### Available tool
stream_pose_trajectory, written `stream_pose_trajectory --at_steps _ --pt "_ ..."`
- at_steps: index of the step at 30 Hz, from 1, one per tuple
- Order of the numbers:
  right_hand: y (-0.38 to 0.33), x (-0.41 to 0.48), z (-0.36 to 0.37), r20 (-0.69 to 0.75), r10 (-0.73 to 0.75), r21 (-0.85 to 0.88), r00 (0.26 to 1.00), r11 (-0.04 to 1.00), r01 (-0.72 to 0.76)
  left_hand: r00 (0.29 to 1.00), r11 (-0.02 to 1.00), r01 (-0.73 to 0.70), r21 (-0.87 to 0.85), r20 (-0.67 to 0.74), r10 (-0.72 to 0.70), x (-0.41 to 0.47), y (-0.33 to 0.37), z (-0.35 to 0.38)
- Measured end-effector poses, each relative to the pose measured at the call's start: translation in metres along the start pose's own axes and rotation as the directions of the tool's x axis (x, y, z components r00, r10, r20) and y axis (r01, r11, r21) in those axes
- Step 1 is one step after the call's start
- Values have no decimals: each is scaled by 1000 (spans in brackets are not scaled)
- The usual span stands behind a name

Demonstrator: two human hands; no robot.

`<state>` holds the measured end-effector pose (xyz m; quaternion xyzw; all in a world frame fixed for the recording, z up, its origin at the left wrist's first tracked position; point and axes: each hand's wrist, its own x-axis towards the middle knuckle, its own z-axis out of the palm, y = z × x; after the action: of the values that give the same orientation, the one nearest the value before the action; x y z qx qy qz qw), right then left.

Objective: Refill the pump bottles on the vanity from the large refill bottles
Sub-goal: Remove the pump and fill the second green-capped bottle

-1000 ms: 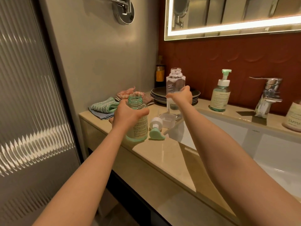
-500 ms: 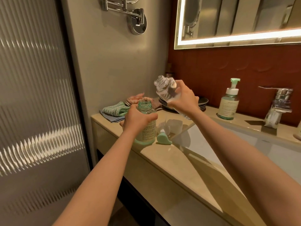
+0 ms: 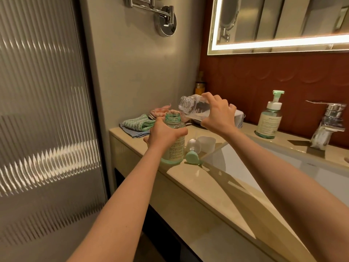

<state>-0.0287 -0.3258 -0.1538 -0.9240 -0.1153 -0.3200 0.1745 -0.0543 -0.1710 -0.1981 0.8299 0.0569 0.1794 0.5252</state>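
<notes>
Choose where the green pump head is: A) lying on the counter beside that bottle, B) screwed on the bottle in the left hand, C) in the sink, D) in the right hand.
A: the pump head lies on the counter beside the open bottle that the left hand grips.

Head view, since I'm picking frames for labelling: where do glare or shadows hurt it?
In the head view, the mirror light is blown out, glare streaks the ribbed door, arm shadows cross the counter, yet the green bottle is sharp.

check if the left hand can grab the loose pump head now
Probably not yet: the left hand grips the open pump bottle. The pump head lies right beside it, nothing between.
</notes>
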Motion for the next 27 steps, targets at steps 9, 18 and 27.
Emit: stream_pose_trajectory --at_steps 9,18,27 --pt "-6 -1 -4 21 -73 -96 997 992 75 1000 999 14 -33 -5 -14 0 -1 1" --pt "-10 3 -11 4 -118 -207 993 971 116 1000 999 9 -37 -2 -9 5 -3 2" --pt "-14 3 -12 11 -104 -232 995 967 104 1000 1000 -4 -29 -6 4 7 -4 2"
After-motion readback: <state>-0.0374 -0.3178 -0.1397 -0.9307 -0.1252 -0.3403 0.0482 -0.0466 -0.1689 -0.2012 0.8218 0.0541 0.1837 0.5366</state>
